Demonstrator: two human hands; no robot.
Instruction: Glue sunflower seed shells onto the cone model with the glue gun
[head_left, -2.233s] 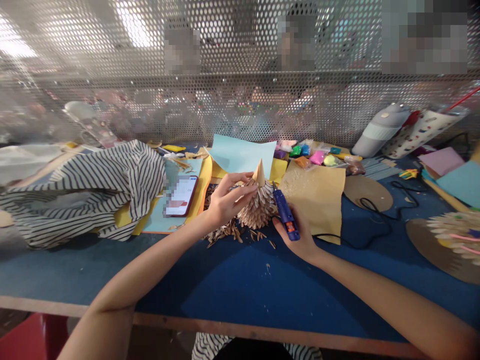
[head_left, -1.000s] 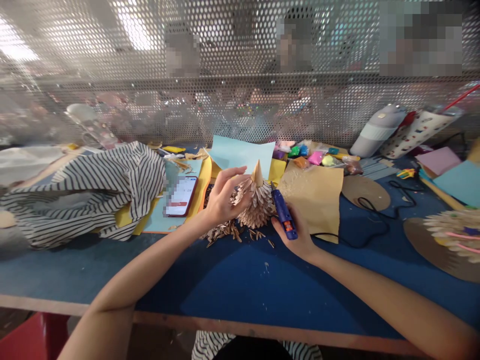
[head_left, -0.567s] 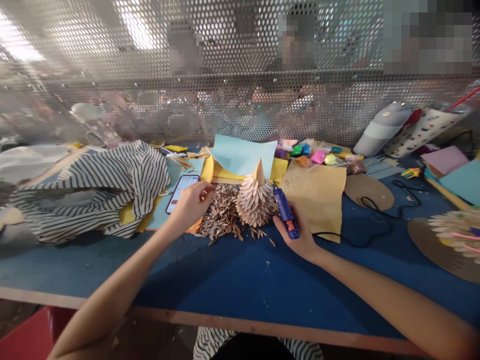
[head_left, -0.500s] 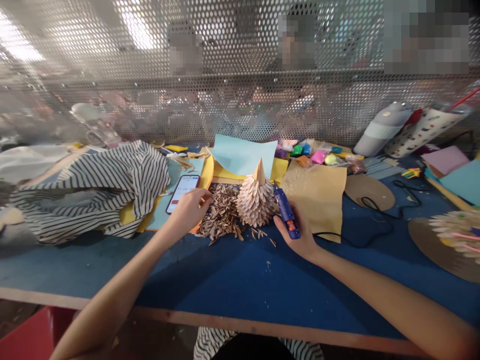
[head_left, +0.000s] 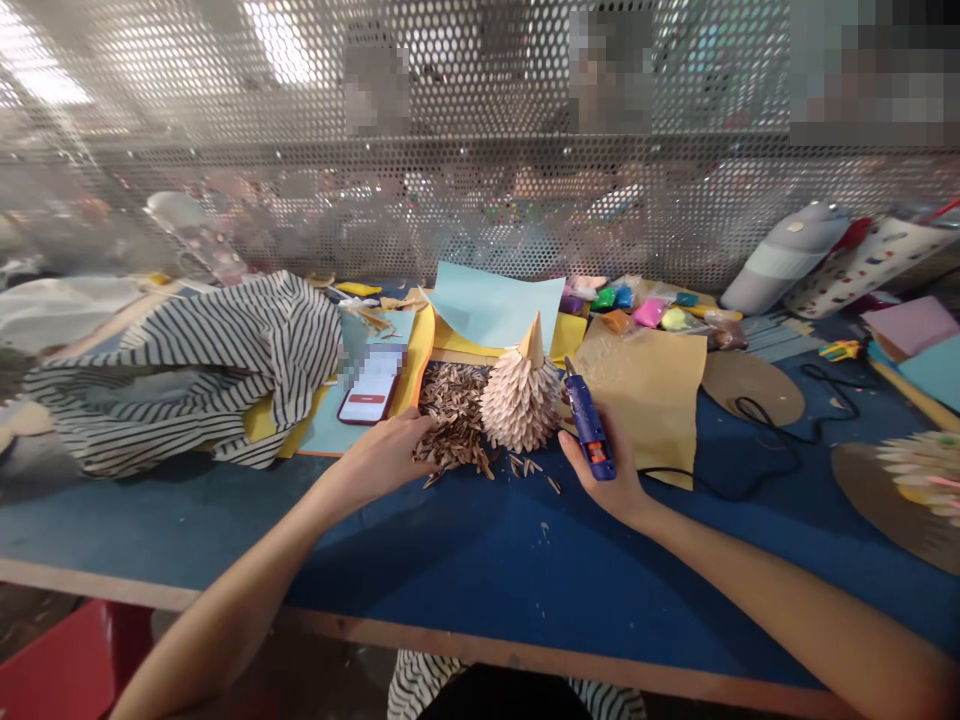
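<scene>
My left hand (head_left: pixel 394 455) is at the left edge of a pile of brown seed husks (head_left: pixel 457 405), thumb and fingers apart, fingertips touching the husks. My right hand (head_left: pixel 611 480) grips a dark blue glue gun (head_left: pixel 589 425), its nozzle pointing up and away from me. Between my hands stands a cone (head_left: pixel 523 405) covered in overlapping pale husks, with a bare tan tip on top. The nozzle is just right of the cone, apart from it. A few loose husks (head_left: pixel 525 465) lie in front of the cone.
Left of the pile lie a phone (head_left: pixel 373 385) on blue paper and a striped cloth (head_left: pixel 202 360). Behind are light blue paper (head_left: pixel 495 305) and small colourful packets (head_left: pixel 649 310). At right are brown paper (head_left: pixel 660 380), a black cord (head_left: pixel 787 455), cardboard discs (head_left: pixel 750 385) and a grey bottle (head_left: pixel 784 260).
My left hand has come down from beside the phone to the husks, and its fingers have opened. The yellowish bit seen at its fingertips no longer shows. The right hand still holds the glue gun.
</scene>
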